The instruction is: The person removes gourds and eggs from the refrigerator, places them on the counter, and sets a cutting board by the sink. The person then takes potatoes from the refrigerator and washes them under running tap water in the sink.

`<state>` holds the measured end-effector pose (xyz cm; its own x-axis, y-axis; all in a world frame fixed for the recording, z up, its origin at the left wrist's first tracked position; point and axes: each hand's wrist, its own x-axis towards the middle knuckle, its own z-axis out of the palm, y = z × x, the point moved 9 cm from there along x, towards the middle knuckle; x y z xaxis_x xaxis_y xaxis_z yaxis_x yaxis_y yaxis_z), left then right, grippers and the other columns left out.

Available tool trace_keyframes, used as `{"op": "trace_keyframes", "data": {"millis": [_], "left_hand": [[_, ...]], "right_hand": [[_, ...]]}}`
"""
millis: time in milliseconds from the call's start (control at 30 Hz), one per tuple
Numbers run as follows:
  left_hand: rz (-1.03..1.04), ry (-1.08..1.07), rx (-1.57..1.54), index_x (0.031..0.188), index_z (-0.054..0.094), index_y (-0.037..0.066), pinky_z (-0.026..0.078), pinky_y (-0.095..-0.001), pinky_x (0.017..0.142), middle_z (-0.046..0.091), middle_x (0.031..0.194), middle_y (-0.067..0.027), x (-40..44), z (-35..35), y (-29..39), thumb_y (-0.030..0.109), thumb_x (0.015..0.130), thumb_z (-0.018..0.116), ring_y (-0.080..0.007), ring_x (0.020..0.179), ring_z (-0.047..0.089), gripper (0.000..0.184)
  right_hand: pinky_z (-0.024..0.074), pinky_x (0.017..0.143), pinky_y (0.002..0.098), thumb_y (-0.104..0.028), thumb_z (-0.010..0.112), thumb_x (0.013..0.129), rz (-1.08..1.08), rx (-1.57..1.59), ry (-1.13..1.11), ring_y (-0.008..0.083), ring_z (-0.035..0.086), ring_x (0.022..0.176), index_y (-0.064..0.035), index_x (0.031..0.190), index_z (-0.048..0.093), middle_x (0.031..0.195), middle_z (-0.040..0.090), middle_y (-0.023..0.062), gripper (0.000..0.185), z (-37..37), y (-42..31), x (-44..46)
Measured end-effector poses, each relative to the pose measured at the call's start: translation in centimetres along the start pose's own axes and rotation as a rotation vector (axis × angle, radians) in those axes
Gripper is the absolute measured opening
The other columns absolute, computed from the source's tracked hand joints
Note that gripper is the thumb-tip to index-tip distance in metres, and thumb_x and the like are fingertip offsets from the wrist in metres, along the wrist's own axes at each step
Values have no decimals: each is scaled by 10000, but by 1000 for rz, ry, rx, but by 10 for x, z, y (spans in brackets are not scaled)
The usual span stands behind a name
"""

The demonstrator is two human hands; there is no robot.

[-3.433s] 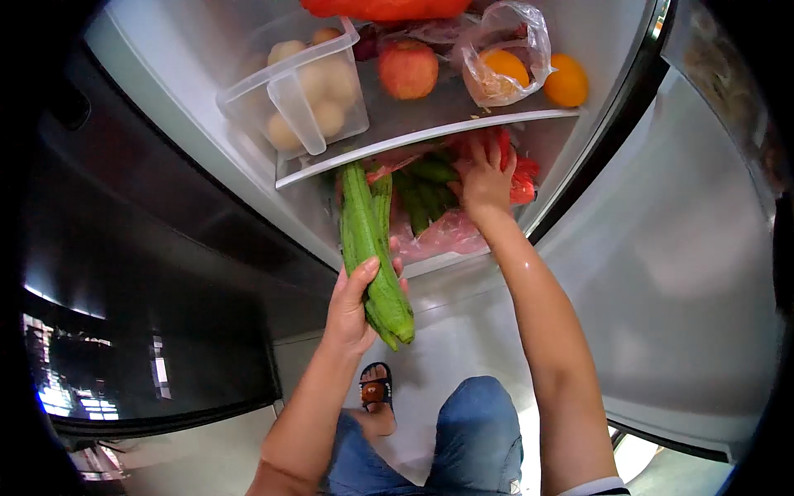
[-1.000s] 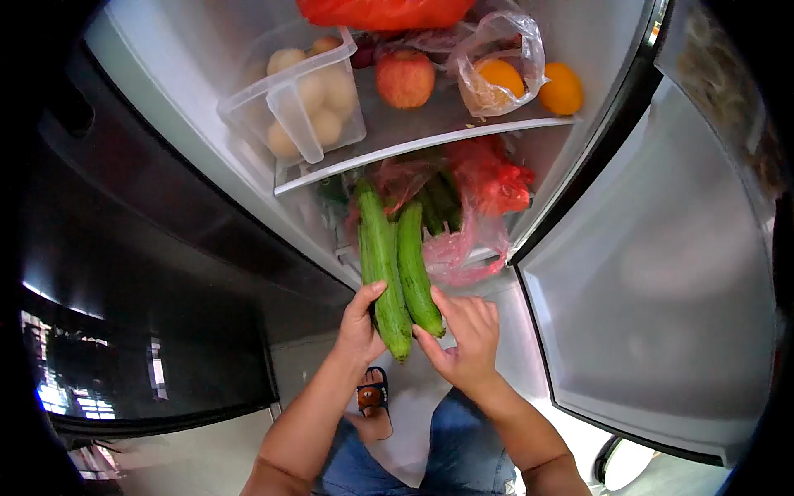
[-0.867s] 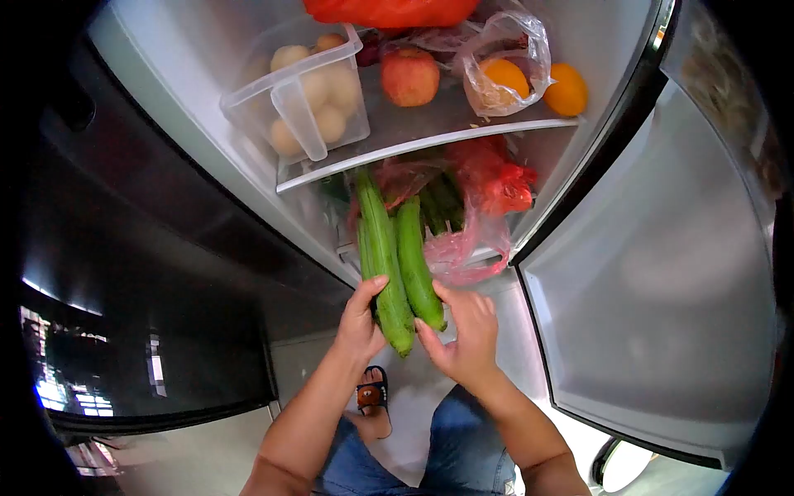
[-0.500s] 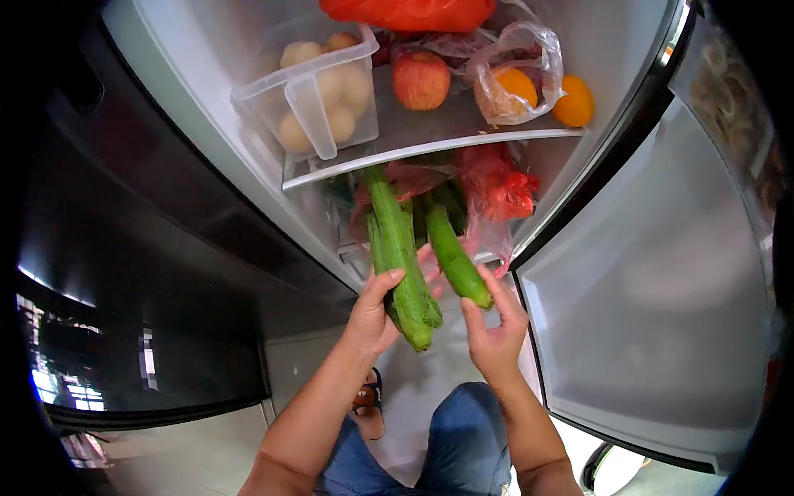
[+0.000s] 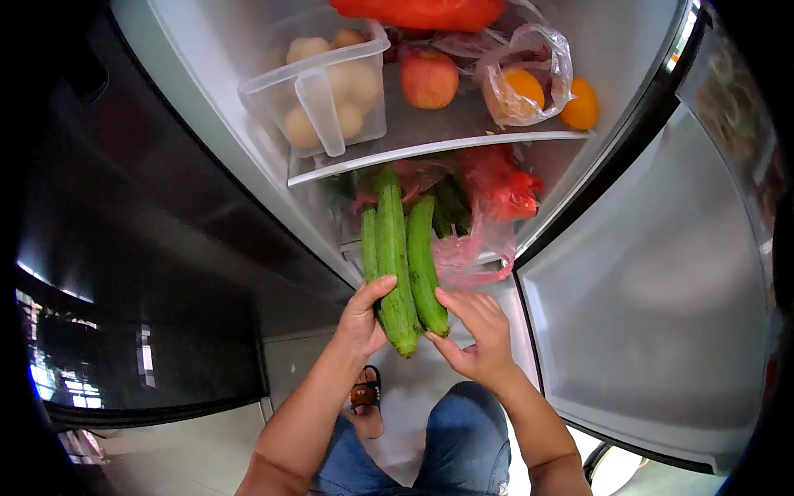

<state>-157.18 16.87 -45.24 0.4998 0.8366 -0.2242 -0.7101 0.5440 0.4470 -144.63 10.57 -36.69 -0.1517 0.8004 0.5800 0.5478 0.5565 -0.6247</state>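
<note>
Two long green gourds, resembling luffas (image 5: pixel 392 248), lie side by side in my left hand (image 5: pixel 361 321), its thumb over them and its other fingers mostly hidden beneath. My right hand (image 5: pixel 477 331) pinches the lower end of another green gourd (image 5: pixel 423 269) between thumb and fingers. This one lies close against the right side of the pair. All of them point up toward the lower fridge compartment. Behind them, more dark green vegetables (image 5: pixel 449 202) sit there in a pink plastic bag (image 5: pixel 475 248), partly hidden.
On the shelf (image 5: pixel 447 149) above are a clear bin (image 5: pixel 310 74) of round pale items, an apple (image 5: pixel 428 78), a bagged orange fruit (image 5: pixel 521 91) and a loose one (image 5: pixel 581 105). An open fridge door (image 5: pixel 645 281) stands at right, a dark glossy panel (image 5: pixel 157 289) at left.
My right hand has brought its gourd left and slightly down, out of the bag and against the pair. The pair in my left hand has turned more upright. The view has shifted slightly.
</note>
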Motion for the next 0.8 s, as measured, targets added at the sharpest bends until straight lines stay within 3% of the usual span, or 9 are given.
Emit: {"op": "trace_keyframes", "data": {"millis": [200,300,400,500,700,800], "left_hand": [[14,70,98,1301,454,-8,530,-412,917,610,1142,-143,2,-17,3,129,891,609,-249,1007,642,459],[39,72,127,1336,423,-20,503,-425,956,581,1199,-177,4,-20,7,163,883,605,-273,1075,610,521],[62,51,195,1387,373,-59,451,-450,1029,527,1310,-254,4,-18,10,231,865,598,-326,1194,554,639],[69,-1,193,1398,364,-56,449,-446,1034,524,1316,-249,3,-6,15,235,855,595,-323,1200,550,658],[115,-61,148,1412,342,-53,445,-456,1044,517,1330,-231,1,16,22,235,844,590,-321,1207,547,683],[110,-57,161,1413,338,-52,452,-461,1038,513,1336,-228,1,15,21,235,847,588,-322,1207,547,682]], "right_hand": [[442,922,404,-239,775,726,66,297,-177,315,594,1067,-82,1211,636,1133,663,116,528,-8,27,5],[425,958,414,-247,747,751,94,106,-88,308,559,1140,-99,1173,657,1253,607,119,456,-23,63,17],[412,979,416,-215,707,783,-90,-669,-159,310,533,1173,-103,1173,647,1366,518,135,411,-4,55,40],[394,1006,448,-159,720,753,99,-855,-172,336,462,1251,-54,1200,610,1398,461,164,472,-6,90,43],[441,963,445,-48,611,785,350,-662,-106,347,523,1166,68,1203,559,1329,502,210,438,-42,135,59],[438,960,456,-38,625,775,123,-721,26,379,519,1144,85,1227,519,1300,503,228,480,-49,106,67]]}}
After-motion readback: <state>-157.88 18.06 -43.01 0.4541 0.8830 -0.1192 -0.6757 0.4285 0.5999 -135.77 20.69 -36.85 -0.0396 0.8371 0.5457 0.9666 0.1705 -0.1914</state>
